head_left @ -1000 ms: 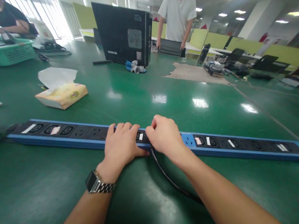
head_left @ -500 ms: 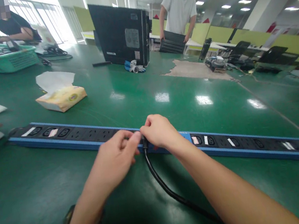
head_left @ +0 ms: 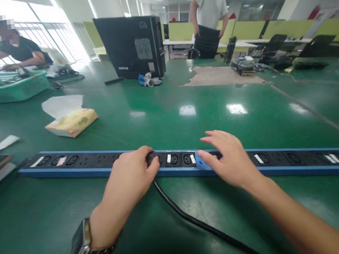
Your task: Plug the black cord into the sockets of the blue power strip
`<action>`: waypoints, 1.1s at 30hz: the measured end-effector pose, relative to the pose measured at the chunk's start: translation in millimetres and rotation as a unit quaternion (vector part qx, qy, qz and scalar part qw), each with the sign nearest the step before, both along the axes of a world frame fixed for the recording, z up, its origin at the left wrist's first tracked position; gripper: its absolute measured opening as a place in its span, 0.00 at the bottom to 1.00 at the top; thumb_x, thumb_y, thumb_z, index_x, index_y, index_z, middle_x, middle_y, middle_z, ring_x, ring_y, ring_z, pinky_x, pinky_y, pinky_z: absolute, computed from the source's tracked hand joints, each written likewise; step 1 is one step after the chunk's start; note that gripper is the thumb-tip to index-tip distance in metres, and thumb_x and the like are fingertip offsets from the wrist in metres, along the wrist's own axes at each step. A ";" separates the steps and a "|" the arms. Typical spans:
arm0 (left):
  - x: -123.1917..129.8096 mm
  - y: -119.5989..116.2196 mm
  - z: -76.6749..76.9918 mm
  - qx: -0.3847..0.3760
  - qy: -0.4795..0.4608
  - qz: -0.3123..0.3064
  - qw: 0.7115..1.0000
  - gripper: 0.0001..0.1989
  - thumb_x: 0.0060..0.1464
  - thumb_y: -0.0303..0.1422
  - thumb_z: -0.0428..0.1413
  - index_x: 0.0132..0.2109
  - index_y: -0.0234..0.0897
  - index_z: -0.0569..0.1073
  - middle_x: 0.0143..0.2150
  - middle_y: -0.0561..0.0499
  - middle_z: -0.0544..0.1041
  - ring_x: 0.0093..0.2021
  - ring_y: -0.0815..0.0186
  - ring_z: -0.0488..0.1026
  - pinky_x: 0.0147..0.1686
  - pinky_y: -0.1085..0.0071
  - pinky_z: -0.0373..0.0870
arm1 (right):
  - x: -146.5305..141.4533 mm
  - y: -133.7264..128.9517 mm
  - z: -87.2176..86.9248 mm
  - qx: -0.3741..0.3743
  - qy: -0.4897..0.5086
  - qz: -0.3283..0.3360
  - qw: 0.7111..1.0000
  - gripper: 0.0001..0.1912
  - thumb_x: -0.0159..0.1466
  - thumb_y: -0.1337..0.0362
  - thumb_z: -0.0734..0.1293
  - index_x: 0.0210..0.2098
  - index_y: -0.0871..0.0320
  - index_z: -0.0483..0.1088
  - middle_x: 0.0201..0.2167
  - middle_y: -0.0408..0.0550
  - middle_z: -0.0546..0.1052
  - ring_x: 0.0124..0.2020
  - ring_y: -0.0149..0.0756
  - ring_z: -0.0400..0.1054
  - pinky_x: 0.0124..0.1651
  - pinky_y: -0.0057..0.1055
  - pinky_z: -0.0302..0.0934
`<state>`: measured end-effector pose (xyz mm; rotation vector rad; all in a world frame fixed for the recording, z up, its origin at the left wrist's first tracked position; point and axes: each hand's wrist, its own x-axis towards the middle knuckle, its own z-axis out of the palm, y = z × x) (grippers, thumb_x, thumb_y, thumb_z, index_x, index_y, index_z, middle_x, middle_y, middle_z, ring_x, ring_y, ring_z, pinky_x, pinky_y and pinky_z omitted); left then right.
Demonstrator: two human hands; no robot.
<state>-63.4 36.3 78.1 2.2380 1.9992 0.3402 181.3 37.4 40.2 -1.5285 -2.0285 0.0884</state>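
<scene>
A long blue and black power strip [head_left: 176, 169] lies across the green surface, with several sockets and white labels along its top. My left hand [head_left: 128, 173] is closed round a black plug [head_left: 150, 158] at the strip, thumb on the near side. The fingers cover much of the plug, so I cannot tell how far it sits in a socket. From under that hand a thick black cord [head_left: 185, 216] runs down to the right. My right hand [head_left: 230, 158] is held over the strip's blue middle section, its fingers spread and holding nothing.
Beyond the strip are a tissue pack [head_left: 75, 122], a black computer tower [head_left: 125, 44] and gloves [head_left: 149, 80]. A green basket [head_left: 20, 90] of cables stands at the back left, near a seated person [head_left: 24, 51]. Another person [head_left: 210, 6] holds a dark panel.
My right hand has let go near the plug, moved right and opened. My left hand has closed over the plug, which both hands were at before. The view has tilted slightly.
</scene>
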 end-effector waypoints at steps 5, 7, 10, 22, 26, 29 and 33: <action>3.9 2.4 8.1 -0.028 0.014 -0.046 0.998 0.21 0.56 0.40 0.45 0.47 0.39 0.77 0.40 0.47 0.81 0.40 0.56 0.77 0.39 0.64 0.68 | 79.8 -17.4 -39.3 0.016 -0.192 -0.131 0.972 0.29 0.65 0.46 0.57 0.54 0.59 0.71 0.58 0.57 0.70 0.61 0.53 0.59 0.61 0.57 0.49; 5.9 4.4 8.6 -0.017 0.030 -0.049 0.998 0.20 0.56 0.40 0.45 0.46 0.39 0.78 0.42 0.46 0.81 0.42 0.55 0.76 0.42 0.64 0.68 | 91.0 -19.7 -46.5 0.015 -0.201 -0.137 0.970 0.27 0.66 0.48 0.56 0.51 0.61 0.73 0.51 0.56 0.75 0.54 0.49 0.66 0.58 0.50 0.55; 8.9 9.9 8.0 -0.024 0.054 -0.064 0.996 0.20 0.56 0.39 0.45 0.45 0.39 0.78 0.41 0.46 0.81 0.40 0.56 0.76 0.40 0.65 0.67 | 88.5 -20.0 -50.1 0.040 -0.192 -0.146 0.970 0.25 0.67 0.51 0.56 0.47 0.62 0.75 0.44 0.53 0.79 0.46 0.44 0.71 0.54 0.44 0.58; 30.8 4.2 9.7 0.035 -0.024 -0.063 0.997 0.16 0.57 0.42 0.46 0.40 0.41 0.75 0.26 0.51 0.76 0.28 0.63 0.72 0.30 0.70 0.62 | 138.4 -36.7 -50.6 0.068 -0.215 -0.193 0.955 0.23 0.67 0.52 0.56 0.49 0.56 0.74 0.47 0.51 0.78 0.51 0.45 0.68 0.56 0.47 0.51; 86.2 -2.4 10.4 0.026 -0.026 -0.111 0.993 0.12 0.57 0.39 0.47 0.38 0.41 0.74 0.27 0.50 0.76 0.30 0.61 0.73 0.30 0.68 0.61 | 150.1 -39.2 -58.1 0.078 -0.216 -0.216 0.949 0.21 0.67 0.55 0.56 0.48 0.57 0.74 0.47 0.50 0.78 0.50 0.43 0.67 0.53 0.41 0.53; 113.6 1.9 -1.2 0.004 -0.015 -0.104 0.994 0.11 0.56 0.36 0.47 0.36 0.40 0.73 0.29 0.48 0.77 0.31 0.59 0.74 0.30 0.68 0.62 | 146.6 -37.6 -60.4 0.087 -0.213 -0.215 0.949 0.20 0.67 0.55 0.56 0.47 0.57 0.74 0.46 0.50 0.78 0.49 0.42 0.67 0.53 0.39 0.52; 119.7 6.4 -7.1 0.010 -0.010 -0.100 0.995 0.11 0.57 0.36 0.46 0.37 0.40 0.72 0.31 0.47 0.77 0.33 0.58 0.75 0.32 0.67 0.63 | 144.0 -36.0 -59.9 0.103 -0.197 -0.225 0.949 0.19 0.67 0.56 0.56 0.45 0.57 0.75 0.45 0.49 0.78 0.49 0.41 0.67 0.53 0.38 0.50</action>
